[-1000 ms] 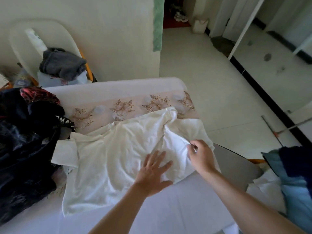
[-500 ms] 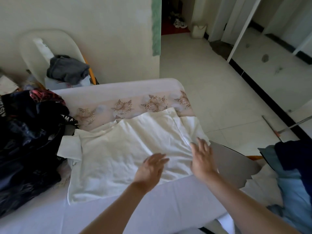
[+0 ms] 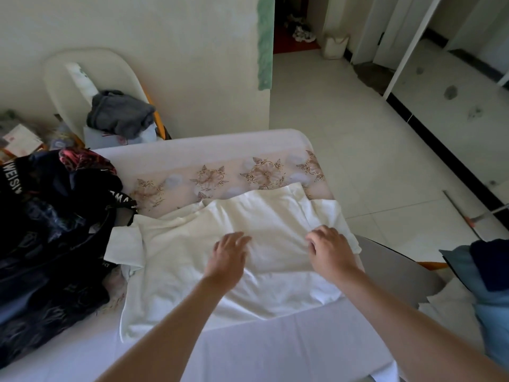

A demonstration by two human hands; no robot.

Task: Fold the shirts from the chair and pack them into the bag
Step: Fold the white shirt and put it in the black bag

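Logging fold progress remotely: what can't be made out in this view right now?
Head view:
- the black bag: cut off by the left edge, opening unseen.
- the blue clothes: cut off by the right edge, count unclear.
- the right hand: its back hides whether the fingertips pinch the white shirt.

A dark bag (image 3: 52, 244) crowds the frame's left, touching the white shirt (image 3: 179, 271); bare tablecloth (image 3: 275, 346) lies open at lower centre and along the floral band (image 3: 220, 176) above.
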